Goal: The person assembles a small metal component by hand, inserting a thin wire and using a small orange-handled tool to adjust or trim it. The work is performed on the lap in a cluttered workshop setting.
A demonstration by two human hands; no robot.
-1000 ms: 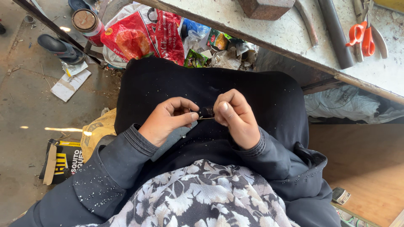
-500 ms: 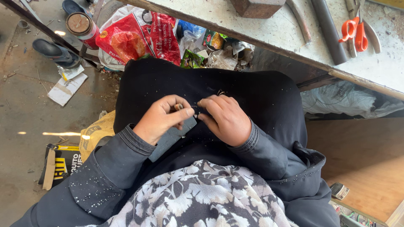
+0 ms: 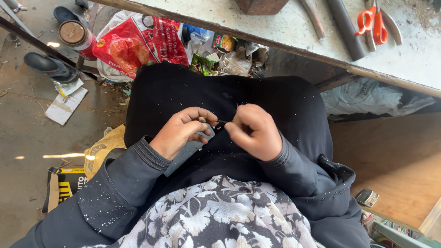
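Over my lap, covered in black cloth (image 3: 257, 98), my left hand (image 3: 181, 131) pinches one end of a thin dark wire-like piece (image 3: 219, 121) between thumb and fingers. A flat grey strip (image 3: 190, 149) lies under that hand. My right hand (image 3: 255, 131) is curled closed on the other end of the thin piece, fingertips almost touching the left hand's. What exactly the small piece is I cannot tell.
A pale worktable (image 3: 298, 32) crosses the top, bearing orange-handled scissors (image 3: 373, 23), a grey pipe (image 3: 342, 27) and a brown block (image 3: 261, 5). Below it lie a red plastic bag (image 3: 138, 43), wrappers, a tin (image 3: 73, 34), a dark shoe (image 3: 48, 64), paper and a yellow-black box (image 3: 66, 186).
Both hands stayed together on the small piece, shifting slightly on my lap. My head camera drifted, so the table and scissors sit a little differently in view.
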